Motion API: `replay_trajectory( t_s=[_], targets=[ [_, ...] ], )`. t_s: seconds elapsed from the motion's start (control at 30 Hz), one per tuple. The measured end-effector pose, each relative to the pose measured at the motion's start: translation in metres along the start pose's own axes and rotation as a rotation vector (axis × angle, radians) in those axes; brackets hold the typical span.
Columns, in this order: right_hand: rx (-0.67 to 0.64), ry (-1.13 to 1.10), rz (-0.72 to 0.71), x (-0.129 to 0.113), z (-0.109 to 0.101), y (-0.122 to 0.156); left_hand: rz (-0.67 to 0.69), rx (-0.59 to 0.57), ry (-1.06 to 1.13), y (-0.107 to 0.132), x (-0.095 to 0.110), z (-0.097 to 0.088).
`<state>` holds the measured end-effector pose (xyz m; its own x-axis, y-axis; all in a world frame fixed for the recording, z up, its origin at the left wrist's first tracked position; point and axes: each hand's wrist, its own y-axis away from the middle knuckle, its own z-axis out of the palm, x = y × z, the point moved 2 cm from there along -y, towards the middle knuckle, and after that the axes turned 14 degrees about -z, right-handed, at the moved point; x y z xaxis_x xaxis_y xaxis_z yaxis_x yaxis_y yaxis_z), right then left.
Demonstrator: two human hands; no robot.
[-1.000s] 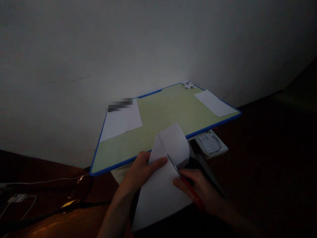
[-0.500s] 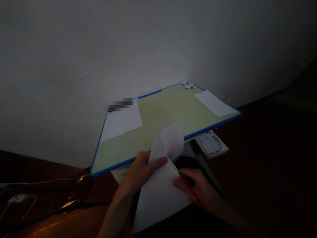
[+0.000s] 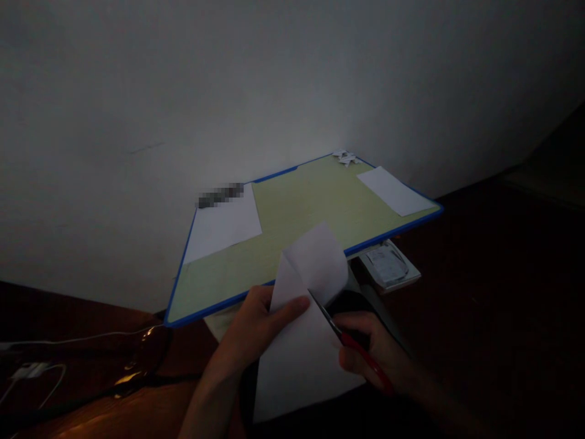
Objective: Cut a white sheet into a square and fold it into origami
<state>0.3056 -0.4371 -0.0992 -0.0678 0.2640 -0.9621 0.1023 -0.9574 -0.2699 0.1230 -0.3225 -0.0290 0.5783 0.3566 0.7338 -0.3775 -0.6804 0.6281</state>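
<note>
My left hand (image 3: 256, 323) pinches the left edge of a white sheet of paper (image 3: 297, 360) held in front of the desk's near edge. The paper's upper part (image 3: 317, 262) curls up and away along a cut. In my right hand (image 3: 375, 353) is a pair of red-handled scissors (image 3: 351, 344), fingers wrapped round the handles. Its blades (image 3: 322, 308) point up-left into the sheet near my left thumb.
A pale green desk (image 3: 297, 213) with a blue rim stands against a white wall. On it lie a white sheet at the left (image 3: 223, 222), another at the right (image 3: 393, 192), and paper scraps (image 3: 345, 157) at the far corner. A tray (image 3: 388, 265) hangs below. Cables (image 3: 46, 366) run over the dark floor.
The scissors have drawn back and down to the right with my right hand. The curled flap has lifted slightly. My left hand has kept its grip.
</note>
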Motion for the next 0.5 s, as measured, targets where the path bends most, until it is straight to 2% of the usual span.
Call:
replay_trajectory(
  t_s=[0.13,0.27,0.37,0.5],
  targets=[
    [-0.005,0.003,-0.024,-0.002,-0.003,-0.002,0.004,-0.008,0.003,0.0,-0.003,-0.001],
    [0.004,-0.014,0.02,-0.002,-0.009,0.0,0.0,-0.008,-0.044,0.003,-0.002,-0.004],
    [0.002,0.001,0.104,0.001,-0.012,0.005,0.01,0.044,-0.087,0.006,0.001,-0.005],
    [0.073,-0.175,0.243,0.01,-0.016,0.012,0.015,0.064,-0.049,0.01,0.003,-0.007]
  ],
)
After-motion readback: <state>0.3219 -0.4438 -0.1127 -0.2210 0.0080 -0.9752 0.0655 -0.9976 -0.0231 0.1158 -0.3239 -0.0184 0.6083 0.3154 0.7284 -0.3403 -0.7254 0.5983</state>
